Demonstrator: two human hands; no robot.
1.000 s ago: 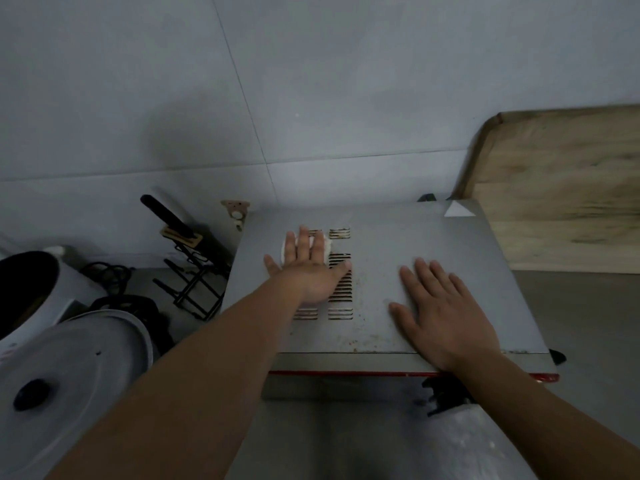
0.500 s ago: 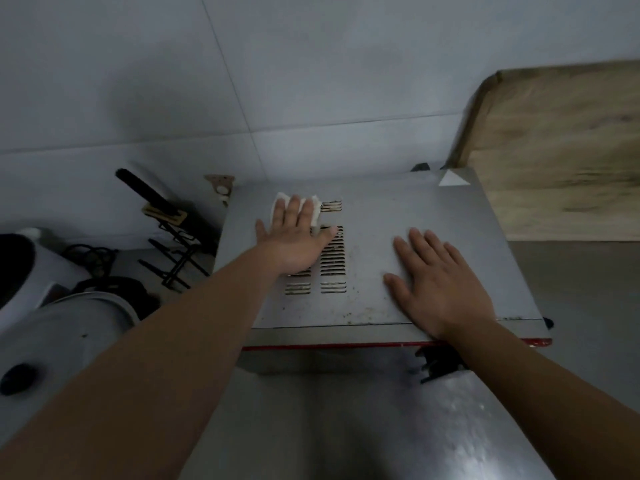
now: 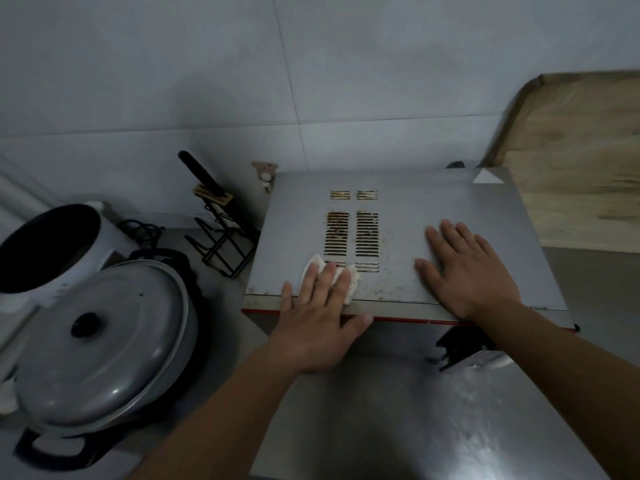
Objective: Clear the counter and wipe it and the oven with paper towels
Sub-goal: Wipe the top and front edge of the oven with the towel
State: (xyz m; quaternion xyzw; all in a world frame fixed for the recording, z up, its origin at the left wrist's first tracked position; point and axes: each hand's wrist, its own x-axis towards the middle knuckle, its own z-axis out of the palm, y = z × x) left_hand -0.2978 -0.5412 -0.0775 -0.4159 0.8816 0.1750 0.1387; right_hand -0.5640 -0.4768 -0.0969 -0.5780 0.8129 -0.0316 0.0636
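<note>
Pot [image 3: 100, 344] with grey lid at far left of counter [image 3: 221, 306], white cooker [image 3: 52, 251] behind it, black wire rack [image 3: 221, 244] nearer the wall. Not yet cleared, by the look of it.

Left hand [image 3: 318, 323] next, flat at the front left edge of oven [image 3: 450, 199], fingers straight and close together, pressing a crumpled paper towel [image 3: 349, 282] down on the top panel. Towel mostly hidden under the fingers, showing white just beside the nearest vent slots [image 3: 351, 233]. Thumb hooked over the front lip, above the red trim.

Right hand [image 3: 471, 268] further right, spread flat with fingers apart on the bare top panel, holding nothing, probably bracing the oven.

Wooden board [image 3: 571, 161] leaning against the wall at far right.

Risks, as a judgement: towel snagging or tearing on the slot edges if dragged across them; crumbs and brown specks near the front edge pushed into the vents or off onto the counter; thin wad slipping out from under the fingers, leaving skin on grime.

Oven's long axis running left to right along the wall, front facing the person. Towel bunched, its longer side lying roughly left to right, with no clear pointing end.
</note>
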